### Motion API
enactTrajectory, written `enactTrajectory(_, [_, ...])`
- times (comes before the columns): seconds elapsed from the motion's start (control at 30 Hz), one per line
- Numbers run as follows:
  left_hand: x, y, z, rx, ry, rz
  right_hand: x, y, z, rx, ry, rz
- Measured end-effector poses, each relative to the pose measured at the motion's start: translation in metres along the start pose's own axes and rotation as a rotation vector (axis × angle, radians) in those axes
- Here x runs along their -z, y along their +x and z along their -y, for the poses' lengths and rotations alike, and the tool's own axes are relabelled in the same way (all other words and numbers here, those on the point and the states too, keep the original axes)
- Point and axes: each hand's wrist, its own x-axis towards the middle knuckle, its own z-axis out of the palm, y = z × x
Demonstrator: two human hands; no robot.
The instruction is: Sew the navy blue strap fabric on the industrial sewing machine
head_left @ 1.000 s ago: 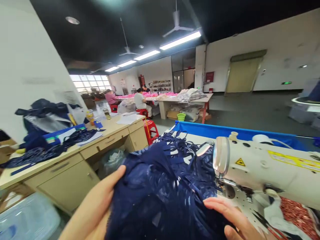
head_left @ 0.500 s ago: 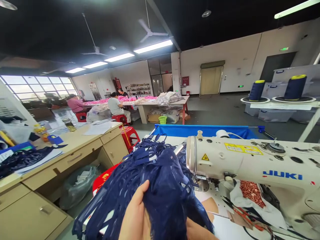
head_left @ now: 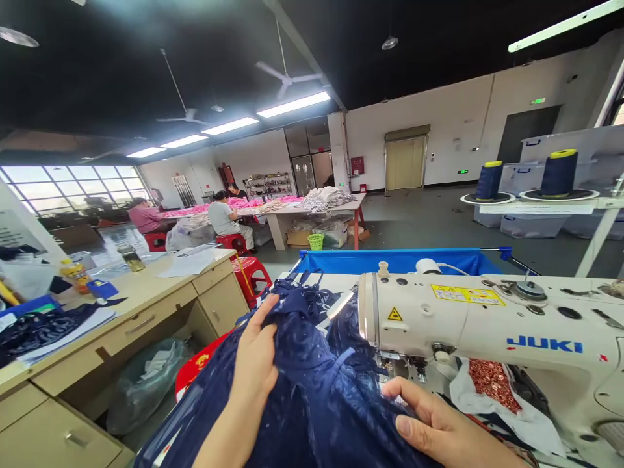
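Note:
A heap of navy blue sheer fabric [head_left: 316,383] with loose strips lies on the sewing table in front of me, left of the needle of a cream JUKI sewing machine [head_left: 468,325]. My left hand [head_left: 256,361] lies on top of the fabric, fingers bent into its upper folds. My right hand [head_left: 433,426] presses the fabric's right edge with thumb and fingers, just below the machine's head. The presser foot is partly hidden behind the cloth.
A beige desk with drawers [head_left: 121,318] stands to the left, bearing dark fabric and papers. Red stools [head_left: 248,270] stand beside it. A blue bin edge [head_left: 394,260] runs behind the machine. Two thread cones [head_left: 560,172] stand at right. People sit at a far table [head_left: 302,208].
The view has settled slightly lower. My left hand moved up onto the top of the fabric, and my right hand came into view at the fabric's right edge.

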Motion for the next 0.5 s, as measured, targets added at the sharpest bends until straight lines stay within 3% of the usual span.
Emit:
enactTrajectory(0.1, [-0.032,0.023,0.025,-0.344,0.393,0.215,0.003,0.006,-0.005,-0.093,-0.076,0.017])
enactTrajectory(0.17, [-0.051,0.033,0.040,-0.463,0.532,0.395,0.000,0.012,-0.012,-0.155,-0.087,0.008])
enactTrajectory(0.4, [-0.093,0.026,0.068,-0.562,0.616,0.800,-0.015,0.026,-0.034,-0.240,-0.108,-0.031])
enactTrajectory(0.5, [-0.106,0.020,0.072,-0.551,0.661,0.886,-0.016,0.029,-0.040,-0.264,-0.092,-0.051])
